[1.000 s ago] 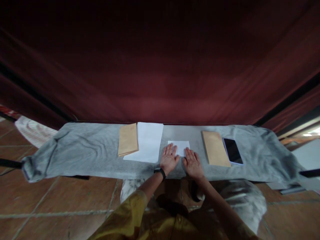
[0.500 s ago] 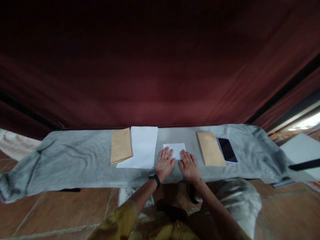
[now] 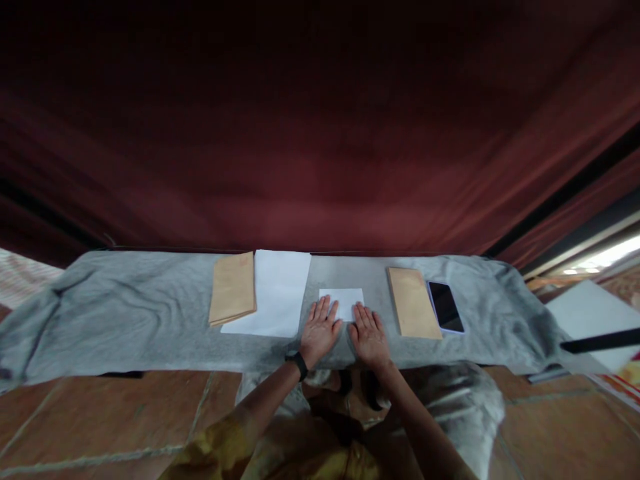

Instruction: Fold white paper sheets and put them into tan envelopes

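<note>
A small white piece of paper [image 3: 346, 303], probably folded, lies flat on the grey cloth in front of me. My left hand [image 3: 321, 330] rests palm down with its fingertips on the paper's left part. On the paper's lower right edge lie the fingers of my right hand [image 3: 369, 335], also flat and stretched out. Neither hand grips anything. To the left are larger white paper sheets [image 3: 281, 293], partly under a stack of brown envelopes [image 3: 233, 288]. Another brown envelope or stack of them [image 3: 414, 303] lies to the right of my right hand.
A phone [image 3: 446, 307] with a dark screen lies beside the right-hand envelopes. Grey cloth [image 3: 140, 313] covers the long, narrow surface. A dark red curtain-like wall [image 3: 320, 167] rises right behind it. At far right stands a white panel [image 3: 593, 317] with a black bar.
The whole view has shifted slightly, so things sit a little further left. Both hands stay flat on the small paper, with hardly any motion against it.
</note>
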`<state>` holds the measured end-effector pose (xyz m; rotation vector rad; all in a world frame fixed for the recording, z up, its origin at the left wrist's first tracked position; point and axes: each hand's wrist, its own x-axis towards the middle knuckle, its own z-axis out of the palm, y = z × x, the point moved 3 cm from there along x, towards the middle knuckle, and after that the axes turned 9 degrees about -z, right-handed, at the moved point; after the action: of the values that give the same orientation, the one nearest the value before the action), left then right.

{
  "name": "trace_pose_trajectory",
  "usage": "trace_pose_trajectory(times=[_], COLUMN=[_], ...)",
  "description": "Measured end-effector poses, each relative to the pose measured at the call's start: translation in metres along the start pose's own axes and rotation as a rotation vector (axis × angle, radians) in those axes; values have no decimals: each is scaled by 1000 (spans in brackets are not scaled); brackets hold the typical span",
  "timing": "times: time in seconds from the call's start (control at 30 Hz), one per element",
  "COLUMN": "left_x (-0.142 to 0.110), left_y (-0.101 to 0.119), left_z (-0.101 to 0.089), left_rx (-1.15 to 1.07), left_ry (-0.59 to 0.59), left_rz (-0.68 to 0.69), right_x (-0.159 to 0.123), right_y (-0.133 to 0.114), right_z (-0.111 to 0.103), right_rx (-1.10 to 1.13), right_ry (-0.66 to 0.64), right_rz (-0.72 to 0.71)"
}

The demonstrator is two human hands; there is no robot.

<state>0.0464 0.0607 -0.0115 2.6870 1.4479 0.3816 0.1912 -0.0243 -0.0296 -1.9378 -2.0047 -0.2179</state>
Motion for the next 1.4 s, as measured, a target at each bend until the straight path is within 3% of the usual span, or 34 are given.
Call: trace_pose_trajectory(times=[0.2,0.33,0.53,0.83,1.17,1.4], left_x=[2,17,38,23,17,-9], left_y=[3,16,22,-14,-9,7], left_z=[-5,-7,6,10,6,5], left_rx=[-9,-25,1,32,5,-68], left_ry=[-12,-20,-93,-22,51,61], left_rz=[-25,-14,-61,-220,-212,-44], right_x=[5,28,53,41,35,38], right_y=[2,2,1,5,5,3], right_z=[-5,-8,2,13,18,16], right_rx=[33,113,96,-65,-104,-77], right_ry=[-36,-30,-80,-13,46,59], right_rz=[27,29,4,96,86,69])
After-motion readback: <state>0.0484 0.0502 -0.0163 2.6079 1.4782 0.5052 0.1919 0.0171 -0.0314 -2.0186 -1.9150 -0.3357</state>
